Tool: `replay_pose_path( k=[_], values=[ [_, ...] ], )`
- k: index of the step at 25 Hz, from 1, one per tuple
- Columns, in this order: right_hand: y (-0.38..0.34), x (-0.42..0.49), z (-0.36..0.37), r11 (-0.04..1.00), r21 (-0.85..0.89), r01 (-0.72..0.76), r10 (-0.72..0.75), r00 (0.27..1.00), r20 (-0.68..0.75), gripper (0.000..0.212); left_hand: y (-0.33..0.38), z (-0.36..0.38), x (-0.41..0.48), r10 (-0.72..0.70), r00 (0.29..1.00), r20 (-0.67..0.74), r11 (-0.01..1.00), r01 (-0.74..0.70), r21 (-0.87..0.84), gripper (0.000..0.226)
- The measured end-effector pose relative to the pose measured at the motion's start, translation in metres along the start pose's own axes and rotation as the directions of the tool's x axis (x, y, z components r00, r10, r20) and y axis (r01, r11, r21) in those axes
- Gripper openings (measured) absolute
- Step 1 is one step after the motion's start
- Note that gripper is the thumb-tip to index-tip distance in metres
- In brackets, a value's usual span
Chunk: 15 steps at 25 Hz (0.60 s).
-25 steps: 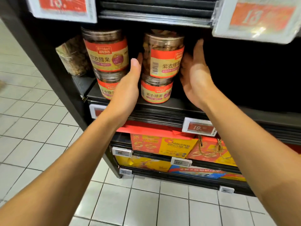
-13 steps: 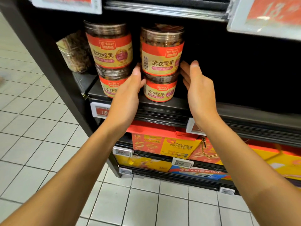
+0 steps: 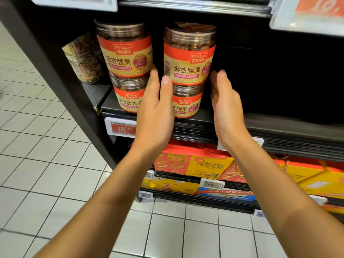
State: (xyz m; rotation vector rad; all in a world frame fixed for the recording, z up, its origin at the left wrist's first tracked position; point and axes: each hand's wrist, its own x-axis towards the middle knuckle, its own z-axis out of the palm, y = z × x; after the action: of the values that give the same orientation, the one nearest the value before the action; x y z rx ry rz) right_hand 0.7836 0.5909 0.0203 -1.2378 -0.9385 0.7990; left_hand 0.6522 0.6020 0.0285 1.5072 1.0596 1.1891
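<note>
Two stacks of clear nut jars with red and gold labels stand on a dark shelf (image 3: pixel 260 125). The right stack has an upper jar (image 3: pixel 189 56) on a lower jar (image 3: pixel 187 103). The left stack has an upper jar (image 3: pixel 124 51) on a lower jar (image 3: pixel 128 95). My left hand (image 3: pixel 155 108) reaches up between the stacks with straight fingers, its thumb at the left edge of the right stack. My right hand (image 3: pixel 226 107) is flat at the right side of that stack, fingertips by the upper jar's base. Neither hand curls round a jar.
A square clear jar (image 3: pixel 83 58) of nuts stands at the shelf's far left. Price tags (image 3: pixel 121 127) hang on the shelf edges. Red and yellow gift boxes (image 3: pixel 193 164) fill the lower shelves. To the right of the jars the shelf is dark. White floor tiles (image 3: pixel 46 146) spread to the left.
Both hands have come down from the sides of the right upper jar to the level where the two jars meet. The jar stack stands straight.
</note>
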Motion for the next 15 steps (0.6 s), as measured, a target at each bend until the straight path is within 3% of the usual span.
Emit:
replay_pose_path(
  k=[4,8,11,12,15],
  values=[
    [0.003,-0.006,0.001,0.994,0.110,0.006,-0.013,0.998,0.061,0.028,-0.003,0.004,-0.011,0.016,1.000,0.005,0.994,-0.015,-0.106,0.045],
    [0.001,-0.003,0.000,1.000,0.019,-0.021,0.019,0.995,0.099,0.035,0.000,-0.002,-0.007,-0.013,1.000,-0.027,0.999,0.012,-0.038,0.045],
    [-0.007,-0.016,-0.015,0.984,-0.163,-0.078,0.089,0.994,0.064,0.046,0.014,-0.014,-0.021,-0.179,0.972,-0.151,0.981,0.165,-0.102,0.028],
    [-0.012,-0.025,-0.020,0.977,-0.182,-0.113,0.122,0.992,0.040,0.044,0.024,-0.021,-0.030,-0.249,0.952,-0.177,0.963,0.224,-0.149,0.018],
    [-0.037,-0.065,-0.021,0.956,-0.205,-0.210,0.231,0.970,0.082,0.029,0.067,-0.052,-0.070,-0.398,0.900,-0.180,0.909,0.361,-0.208,0.018]
  ],
)
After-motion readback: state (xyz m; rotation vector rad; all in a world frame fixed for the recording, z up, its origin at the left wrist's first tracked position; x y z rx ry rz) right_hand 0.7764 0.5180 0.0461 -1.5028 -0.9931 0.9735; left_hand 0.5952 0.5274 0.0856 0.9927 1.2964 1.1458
